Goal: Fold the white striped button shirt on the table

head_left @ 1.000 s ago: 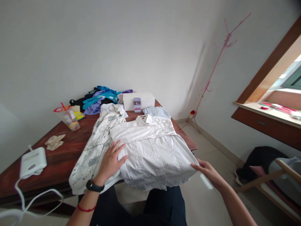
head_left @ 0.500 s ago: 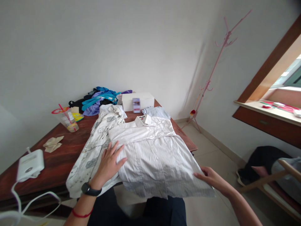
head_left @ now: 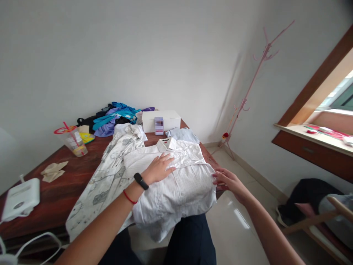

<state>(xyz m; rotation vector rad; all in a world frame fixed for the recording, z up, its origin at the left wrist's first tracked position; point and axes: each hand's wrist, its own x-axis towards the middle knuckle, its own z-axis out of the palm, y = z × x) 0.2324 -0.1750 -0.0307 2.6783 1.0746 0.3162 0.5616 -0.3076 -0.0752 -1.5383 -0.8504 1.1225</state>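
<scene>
Soft white pinstriped shirt, creased, lying folded at the near right corner of the dark wooden tabletop, hem draping over the tabletop edge, left hand pressing flat on it, fingers extended, right hand open, fingertips touching its side fold, neither gripping.

no legible text anywhere

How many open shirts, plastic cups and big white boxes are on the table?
open shirts: 2, the striped shirt and the patterned shirt
plastic cup: 1
big white box: 1
Total: 4
</scene>
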